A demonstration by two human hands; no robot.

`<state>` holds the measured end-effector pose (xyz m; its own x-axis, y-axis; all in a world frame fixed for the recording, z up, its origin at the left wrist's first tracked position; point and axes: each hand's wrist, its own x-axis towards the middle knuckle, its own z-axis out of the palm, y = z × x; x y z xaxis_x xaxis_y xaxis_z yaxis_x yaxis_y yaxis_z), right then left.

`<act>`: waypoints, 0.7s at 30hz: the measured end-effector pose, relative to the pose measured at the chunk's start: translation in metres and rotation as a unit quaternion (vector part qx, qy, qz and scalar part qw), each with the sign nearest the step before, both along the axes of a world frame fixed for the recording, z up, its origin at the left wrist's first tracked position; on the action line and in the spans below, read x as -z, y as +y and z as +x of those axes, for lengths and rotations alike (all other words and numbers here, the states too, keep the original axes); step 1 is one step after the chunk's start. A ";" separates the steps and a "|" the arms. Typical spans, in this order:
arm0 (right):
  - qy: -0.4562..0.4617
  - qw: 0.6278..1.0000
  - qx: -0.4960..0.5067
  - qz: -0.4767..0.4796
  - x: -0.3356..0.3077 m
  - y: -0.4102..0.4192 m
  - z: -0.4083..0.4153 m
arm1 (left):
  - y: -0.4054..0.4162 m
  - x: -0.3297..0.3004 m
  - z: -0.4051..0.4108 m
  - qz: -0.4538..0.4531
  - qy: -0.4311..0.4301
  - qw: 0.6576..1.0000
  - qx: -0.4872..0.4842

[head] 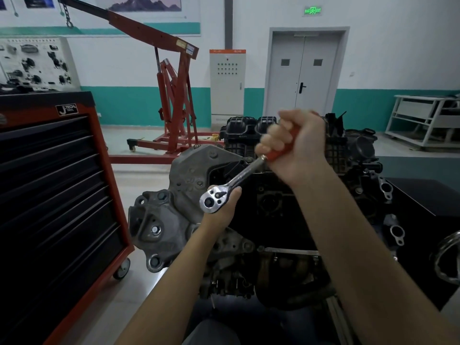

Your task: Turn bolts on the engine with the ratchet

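Note:
A chrome ratchet wrench (234, 180) with a red handle is held above a car engine (273, 210) on a stand. My right hand (296, 148) grips the red handle in a fist, slightly blurred. My left hand (224, 207) cups the ratchet head from below, thumb and fingers curled round it. Whatever is under the head is hidden by my left hand. A grey cast engine bracket (174, 195) with bolts lies just left of the wrench head.
A red and black tool cabinet on wheels (57, 195) stands close on the left. A red engine hoist (174, 95) is behind it, with a grey electrical cabinet (227, 83) and double door (305, 70) on the far wall. A white rack (423, 120) stands at right.

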<state>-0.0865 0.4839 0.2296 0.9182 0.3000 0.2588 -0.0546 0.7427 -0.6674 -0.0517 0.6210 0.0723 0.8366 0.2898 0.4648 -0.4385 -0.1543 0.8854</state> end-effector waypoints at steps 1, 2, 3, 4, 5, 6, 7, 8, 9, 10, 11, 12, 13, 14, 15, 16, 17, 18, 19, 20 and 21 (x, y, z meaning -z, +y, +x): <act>-0.001 0.999 -0.023 -0.036 -0.009 0.004 0.007 | 0.000 0.001 0.001 0.016 -0.003 1.000 0.009; -0.002 0.997 -0.041 -0.064 -0.015 0.009 0.012 | 0.001 0.001 0.001 0.023 -0.008 1.000 0.017; -0.003 0.995 -0.051 -0.081 -0.019 0.012 0.016 | 0.001 0.001 0.001 0.025 -0.013 0.999 0.026; -0.001 0.995 -0.056 -0.085 -0.020 0.014 0.018 | 0.001 0.001 0.001 0.027 -0.017 0.999 0.034; 0.006 0.996 -0.054 -0.075 -0.018 0.015 0.017 | 0.002 0.001 0.000 0.027 -0.017 0.999 0.036; 0.016 0.998 -0.045 -0.052 -0.014 0.014 0.015 | 0.001 0.001 0.000 0.015 -0.009 0.999 0.036; 0.027 0.999 -0.028 -0.017 -0.007 0.011 0.010 | 0.001 0.002 0.000 -0.007 0.001 1.000 0.027; 0.035 0.999 -0.002 0.027 0.003 0.007 0.004 | 0.001 0.002 0.000 -0.038 0.005 0.999 0.020; 0.041 0.996 0.029 0.075 0.015 0.002 -0.003 | 0.002 0.002 0.000 -0.065 0.004 0.998 0.017; 0.044 0.990 0.058 0.122 0.029 -0.003 -0.013 | 0.002 0.000 -0.001 -0.072 -0.007 0.997 0.014; 0.044 0.982 0.082 0.166 0.043 -0.006 -0.023 | 0.001 -0.002 -0.003 -0.055 -0.030 0.998 0.012; 0.046 0.973 0.102 0.202 0.057 -0.008 -0.035 | 0.000 -0.005 -0.004 -0.039 -0.053 0.998 0.020; 0.050 0.965 0.119 0.229 0.070 -0.008 -0.045 | -0.002 -0.007 -0.005 -0.032 -0.066 0.997 0.025; 0.052 0.959 0.131 0.248 0.081 -0.008 -0.055 | -0.004 -0.010 -0.007 -0.030 -0.071 0.997 0.025; 0.051 0.954 0.140 0.258 0.091 -0.007 -0.063 | -0.005 -0.011 -0.008 -0.027 -0.077 0.996 0.021; 0.046 0.953 0.146 0.263 0.097 -0.006 -0.068 | -0.005 -0.011 -0.008 -0.026 -0.083 0.996 0.022; 0.035 0.953 0.148 0.261 0.100 -0.005 -0.070 | -0.004 -0.010 -0.006 -0.022 -0.084 0.996 0.021; 0.021 0.956 0.146 0.254 0.099 -0.005 -0.070 | -0.004 -0.010 -0.006 -0.019 -0.084 0.996 0.021; 0.011 0.959 0.140 0.245 0.094 -0.006 -0.066 | -0.003 -0.010 -0.004 -0.015 -0.079 0.997 0.019; 0.006 0.963 0.132 0.234 0.087 -0.008 -0.060 | -0.002 -0.009 -0.002 -0.011 -0.071 0.997 0.013; 0.004 0.968 0.122 0.219 0.077 -0.010 -0.052 | -0.002 -0.007 0.001 -0.014 -0.062 0.998 -0.001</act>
